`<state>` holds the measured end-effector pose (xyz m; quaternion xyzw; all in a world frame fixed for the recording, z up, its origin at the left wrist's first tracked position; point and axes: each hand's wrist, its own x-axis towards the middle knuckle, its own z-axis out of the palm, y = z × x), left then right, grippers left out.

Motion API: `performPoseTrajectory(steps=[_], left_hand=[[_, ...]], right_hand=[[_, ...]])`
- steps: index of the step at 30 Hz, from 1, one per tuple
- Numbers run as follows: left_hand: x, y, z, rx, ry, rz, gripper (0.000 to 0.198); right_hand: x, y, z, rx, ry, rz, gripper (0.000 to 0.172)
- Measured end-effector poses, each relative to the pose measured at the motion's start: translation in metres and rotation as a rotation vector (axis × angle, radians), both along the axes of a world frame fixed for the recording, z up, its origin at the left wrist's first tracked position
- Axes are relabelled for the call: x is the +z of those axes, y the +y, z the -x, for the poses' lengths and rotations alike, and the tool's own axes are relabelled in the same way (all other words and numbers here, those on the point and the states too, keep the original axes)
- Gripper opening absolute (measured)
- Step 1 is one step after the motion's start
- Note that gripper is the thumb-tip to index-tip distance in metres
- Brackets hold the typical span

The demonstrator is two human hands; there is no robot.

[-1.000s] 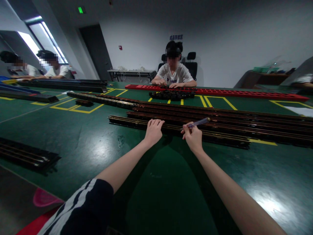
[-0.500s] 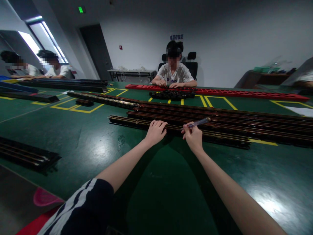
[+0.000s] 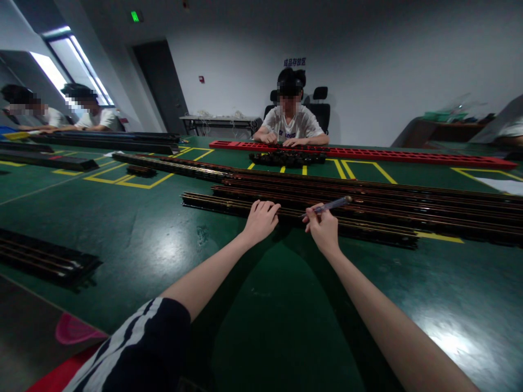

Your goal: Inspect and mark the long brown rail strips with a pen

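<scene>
Across the green table in front of me lies a long black rail (image 3: 216, 202) with brass-coloured strips along it. My left hand (image 3: 260, 220) is closed over its near edge, the fingers bent across the top and the thumb on the near side. A little to the right, my right hand (image 3: 324, 228) pinches a slim pen-like tool (image 3: 333, 204) with a clear shaft and a brownish end. The tool slants, its lower tip close to the rail; whether it touches cannot be made out. More similar long rails (image 3: 392, 200) lie just behind, side by side.
Behind the rails are a heap of small black parts (image 3: 286, 158) and a long red slotted frame (image 3: 408, 155), with a co-worker (image 3: 291, 122) seated there. Another black rail piece (image 3: 44, 258) lies at left. Dark bars (image 3: 106, 140) lie farther back. A pink basin (image 3: 77, 329) stands below the table edge.
My hands and the tool hold practically the same position. At the far left, a long blue piece on the table has shifted away toward the co-workers, uncovering dark bars.
</scene>
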<state>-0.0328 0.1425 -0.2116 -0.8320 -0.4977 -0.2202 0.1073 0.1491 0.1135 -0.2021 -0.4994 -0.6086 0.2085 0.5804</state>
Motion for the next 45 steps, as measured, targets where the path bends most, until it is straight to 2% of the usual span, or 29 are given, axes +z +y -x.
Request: performPoseTrajectory(steps=[5, 11, 18, 25, 45], left_hand=[[-0.0004, -0.0001, -0.0005, 0.031, -0.008, -0.024, 0.032], [-0.001, -0.0001, -0.0003, 0.05, -0.01, -0.036, 0.032], [-0.0004, -0.0004, 0.0014, 0.024, -0.014, -0.018, 0.037], [0.0009, -0.0003, 0.0019, 0.019, -0.03, 0.004, 0.037], [-0.0018, 0.0021, 0.0032, 0.009, -0.055, -0.017, 0.035]], right_hand=[[0.0, -0.0002, 0.0007, 0.036, -0.013, 0.003, 0.048], [-0.002, 0.0006, -0.0005, -0.007, 0.029, 0.011, 0.048], [-0.0006, -0.0007, -0.0003, -0.046, 0.042, -0.017, 0.048], [0.0003, -0.0006, -0.0012, -0.007, 0.032, 0.016, 0.046], [-0.0006, 0.0004, -0.0011, -0.004, 0.03, 0.003, 0.046]])
